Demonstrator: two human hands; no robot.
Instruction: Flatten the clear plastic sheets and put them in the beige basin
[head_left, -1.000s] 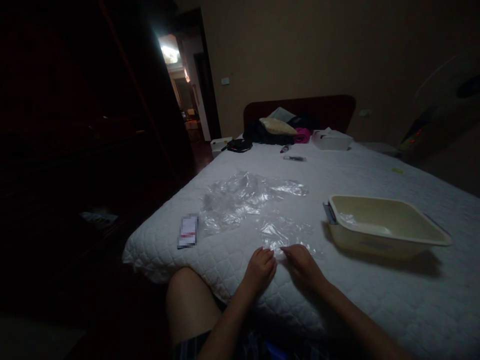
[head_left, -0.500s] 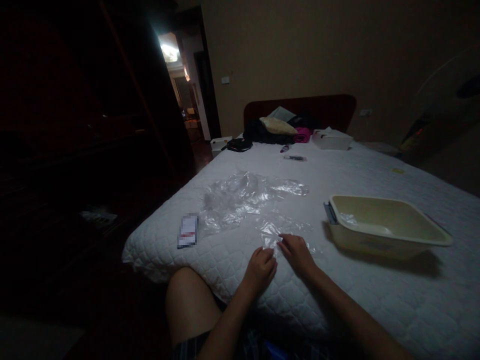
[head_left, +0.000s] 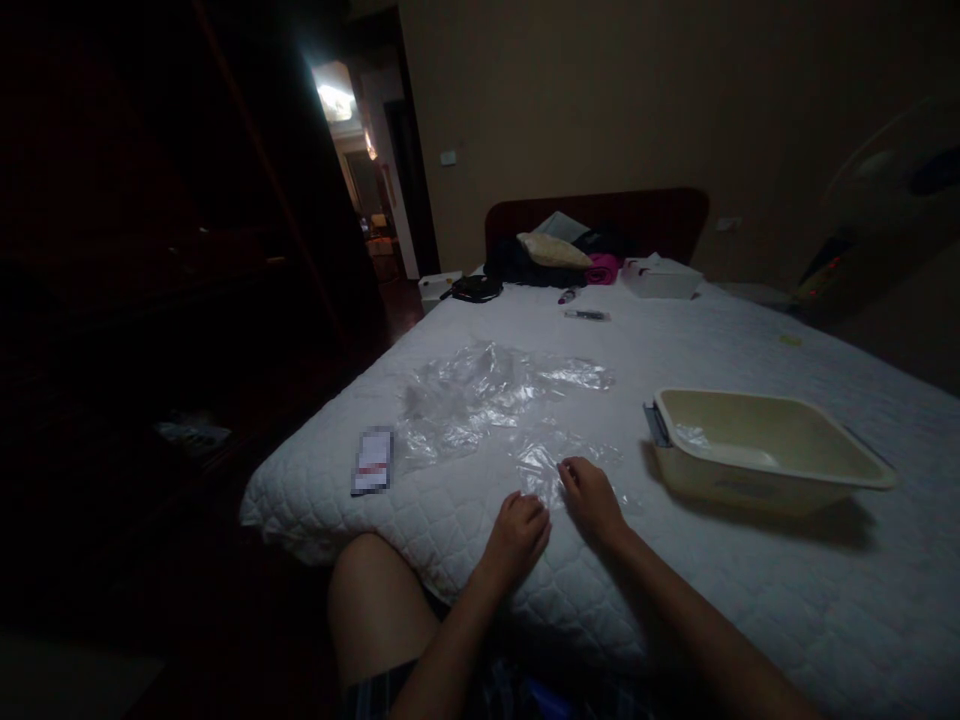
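Note:
A clear plastic bag lies flattened and creased on the white quilted bed in front of me. At its near edge, my left hand has its fingers curled closed on the plastic. My right hand rests just to the right and a little farther in, fingers bent and pinched on the same bag; the fingertips are partly hidden. Beyond them spreads a larger heap of crumpled clear plastic bags. To the right stands a cream plastic bin with grey side clips and a bit of clear plastic inside.
A phone lies near the bed's left edge. Farther back are a pen-like packet, a purple-capped tube, a black pouch, a white box and piled clothes. A fan stands at right.
My right hand has shifted slightly up and its fingers have drawn in more. The left hand stays almost in place. The whole view has moved slightly.

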